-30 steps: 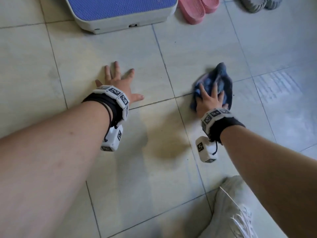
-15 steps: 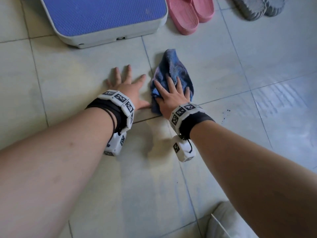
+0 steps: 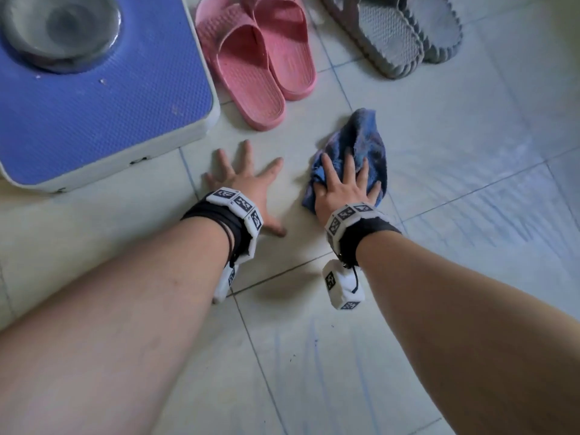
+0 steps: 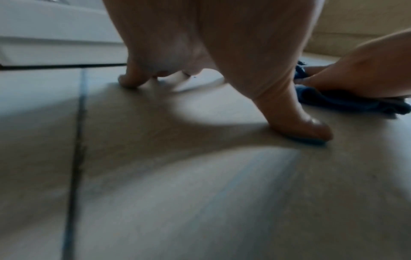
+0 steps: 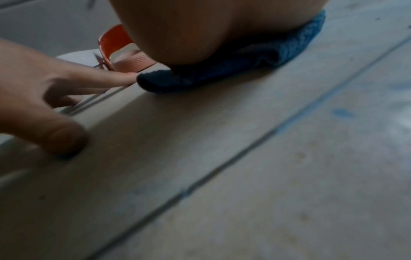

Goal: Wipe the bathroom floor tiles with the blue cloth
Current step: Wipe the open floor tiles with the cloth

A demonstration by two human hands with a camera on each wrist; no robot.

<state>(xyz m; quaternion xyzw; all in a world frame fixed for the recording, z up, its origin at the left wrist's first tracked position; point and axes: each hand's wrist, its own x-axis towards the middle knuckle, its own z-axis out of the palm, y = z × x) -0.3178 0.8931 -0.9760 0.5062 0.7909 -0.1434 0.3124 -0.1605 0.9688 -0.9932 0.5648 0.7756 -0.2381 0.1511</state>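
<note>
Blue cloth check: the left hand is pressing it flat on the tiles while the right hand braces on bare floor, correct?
Reversed. The head view shows the right hand pressing the blue cloth on the tiles, while the left hand braces on bare floor.

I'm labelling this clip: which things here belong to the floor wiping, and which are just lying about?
In use: blue cloth, pressed flat by the right hand; floor tiles; left hand braced on them.

Lying about: pink slippers, grey slippers, blue-topped platform.
</note>
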